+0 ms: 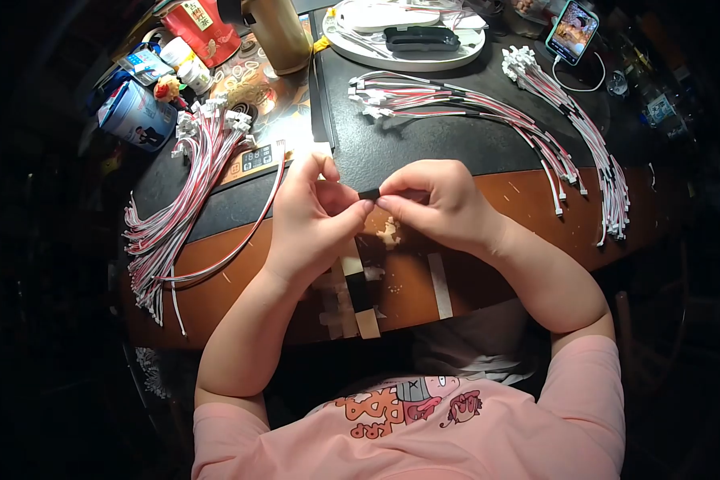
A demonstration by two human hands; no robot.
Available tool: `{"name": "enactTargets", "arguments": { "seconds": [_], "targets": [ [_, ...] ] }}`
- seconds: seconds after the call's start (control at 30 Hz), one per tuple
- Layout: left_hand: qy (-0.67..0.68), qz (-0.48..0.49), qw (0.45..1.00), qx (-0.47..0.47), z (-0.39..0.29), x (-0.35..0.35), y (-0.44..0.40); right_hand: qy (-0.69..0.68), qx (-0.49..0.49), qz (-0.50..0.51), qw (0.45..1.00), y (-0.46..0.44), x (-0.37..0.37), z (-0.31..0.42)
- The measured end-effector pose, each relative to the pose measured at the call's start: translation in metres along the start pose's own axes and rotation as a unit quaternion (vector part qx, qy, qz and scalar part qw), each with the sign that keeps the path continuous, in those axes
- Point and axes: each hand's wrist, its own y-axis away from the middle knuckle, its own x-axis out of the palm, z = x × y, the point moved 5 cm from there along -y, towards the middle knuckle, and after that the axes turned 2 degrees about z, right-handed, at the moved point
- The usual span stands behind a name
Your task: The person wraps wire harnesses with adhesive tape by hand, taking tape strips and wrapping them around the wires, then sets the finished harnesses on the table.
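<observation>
Between the fingertips of both hands is a short black strip [369, 194] that looks like tape. My left hand [310, 220] pinches one end with thumb and forefinger, and my right hand [448, 200] pinches the other. The hands nearly meet above the table's brown front part. Beside my left wrist a single red-and-white cable [252, 238] curves up from the left-hand wire bundle [186, 188], which has white connectors. Below the fingers lie a crumpled yellowish scrap [389, 233] and a black and pale tape strip [358, 290] stuck to the table.
Two more cable bundles lie to the right, one in the middle [472, 102] and one farther out [588, 132]. Behind are a white tray [456, 59], a tan tumbler [278, 36], a red bag [200, 30] and a propped phone [573, 34]. A small digital panel [256, 160] sits left.
</observation>
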Motion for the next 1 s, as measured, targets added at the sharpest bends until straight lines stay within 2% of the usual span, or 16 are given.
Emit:
{"name": "enactTargets", "arguments": {
  "seconds": [0.1,0.13,0.27,0.43,0.8,1.0],
  "targets": [
    [0.051,-0.005,0.999,-0.008,0.0019,-0.0039,-0.0017,-0.003,0.172,-0.002,0.985,0.0031,-0.0063,-0.0067],
    [0.049,-0.007,0.999,-0.008,0.0016,-0.0051,-0.0013,-0.005,0.171,-0.001,0.985,0.0031,-0.0061,-0.0081],
    [0.043,-0.007,0.999,-0.027,0.0009,-0.0038,-0.001,0.003,0.063,0.042,0.997,-0.001,-0.0041,-0.0069],
    [0.048,-0.008,0.999,-0.016,0.0035,-0.002,-0.0033,0.044,0.027,0.05,0.997,-0.001,-0.0021,-0.0014],
    [0.08,0.012,0.996,-0.024,0.007,-0.0007,-0.0042,0.014,0.052,0.046,0.997,-0.0008,-0.003,-0.0066],
    [0.102,-0.014,0.994,-0.047,0.0016,0.0003,-0.0013,0.037,0.051,0.054,0.997,-0.0014,-0.0034,-0.0064]
  ]
}}
